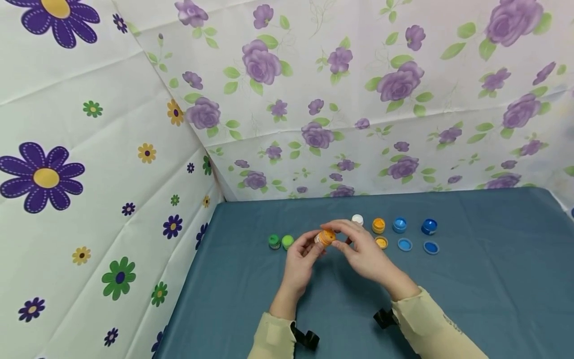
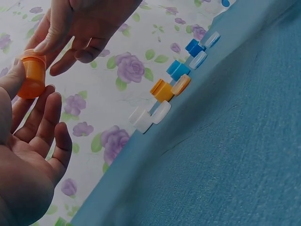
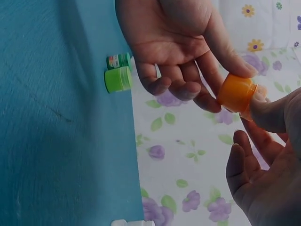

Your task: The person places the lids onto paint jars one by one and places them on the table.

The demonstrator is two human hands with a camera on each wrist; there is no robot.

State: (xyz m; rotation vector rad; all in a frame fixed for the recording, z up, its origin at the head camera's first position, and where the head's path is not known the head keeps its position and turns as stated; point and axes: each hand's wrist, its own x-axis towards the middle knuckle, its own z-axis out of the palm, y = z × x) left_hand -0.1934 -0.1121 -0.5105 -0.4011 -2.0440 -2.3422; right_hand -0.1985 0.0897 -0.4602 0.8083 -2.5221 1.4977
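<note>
In the head view, my left hand point(image 1: 299, 262) grips a small orange paint jar point(image 1: 324, 238) by its body between thumb and fingers, above the table. Close on its right, my right hand point(image 1: 364, 252) pinches the jar's rim end with thumb and finger. The left wrist view shows the jar point(image 2: 33, 77) upright-looking, with the right thumb on its top edge. From the right wrist, the left thumb and forefinger hold the orange body point(image 3: 236, 93), while the right thumb covers part of the top end. The left hand's other fingers are spread loosely beneath.
A dark green jar point(image 1: 274, 242) and a light green jar point(image 1: 287, 242) stand left of the hands. To the right are a white jar point(image 1: 357, 219), a yellow-orange jar point(image 1: 378, 225), a light blue jar point(image 1: 399, 225) and a dark blue jar point(image 1: 429, 227), with lids lying in front.
</note>
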